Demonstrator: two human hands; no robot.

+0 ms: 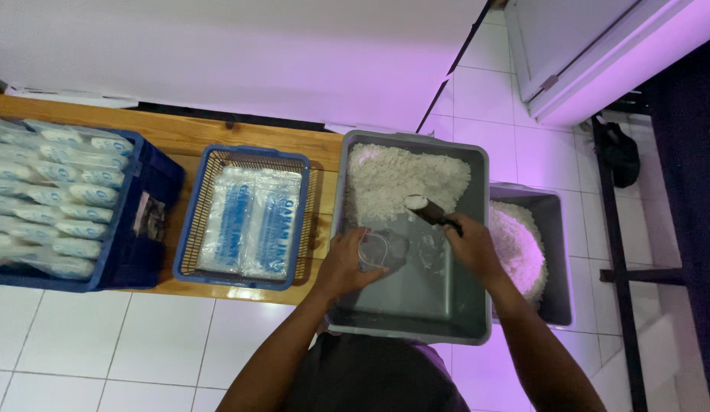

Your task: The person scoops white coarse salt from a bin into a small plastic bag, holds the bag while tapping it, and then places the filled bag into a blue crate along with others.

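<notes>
A grey plastic tub (462, 305) sits in front of me with a heap of white grains (401, 179) at its far end. My left hand (347, 263) holds a clear plastic bag (382, 248) open inside the tub. My right hand (471, 246) grips the dark handle of a small scoop (425, 206), whose cup rests at the edge of the white heap, just right of the bag.
A second grey tub (553, 229) of white grains stands on the floor at the right. On the wooden bench (218, 133) sit a blue wire basket (252, 217) of flat empty bags and a blue crate (134, 252) of filled packets. White tiled floor lies below.
</notes>
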